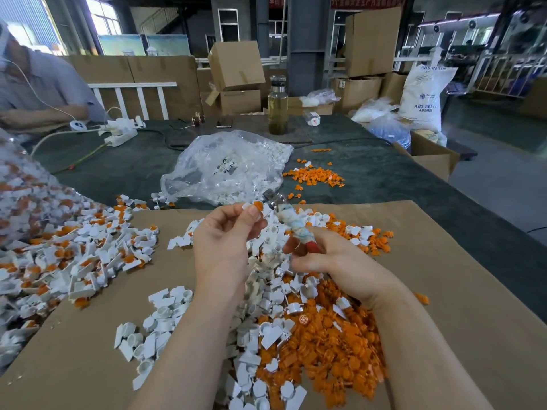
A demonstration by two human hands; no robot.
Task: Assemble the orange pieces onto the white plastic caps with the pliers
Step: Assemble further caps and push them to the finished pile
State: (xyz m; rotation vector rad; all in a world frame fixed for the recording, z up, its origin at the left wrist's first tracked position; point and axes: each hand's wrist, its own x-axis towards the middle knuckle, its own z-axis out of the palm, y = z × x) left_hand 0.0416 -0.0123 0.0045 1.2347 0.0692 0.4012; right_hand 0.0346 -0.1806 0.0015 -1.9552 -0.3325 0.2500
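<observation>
My left hand [225, 241] pinches a white plastic cap [248, 207] with an orange piece [258, 205] on it, raised above the brown paper. My right hand [322, 258] grips the pliers [293, 226] by their cloth-wrapped, red-tipped handles. The metal jaws point up and left and meet the cap at the orange piece. Below my hands lie loose white caps [165, 321] and a heap of loose orange pieces [331, 341]. At the left lies a pile of white caps with orange pieces on them [74, 255].
A clear bag of white parts [228, 170] lies beyond the brown paper [461, 291], with more orange pieces [316, 176] to its right. A glass bottle [277, 108], power strips [121, 128] and a seated person [38, 84] are at the far side. Cardboard boxes [435, 155] stand at right.
</observation>
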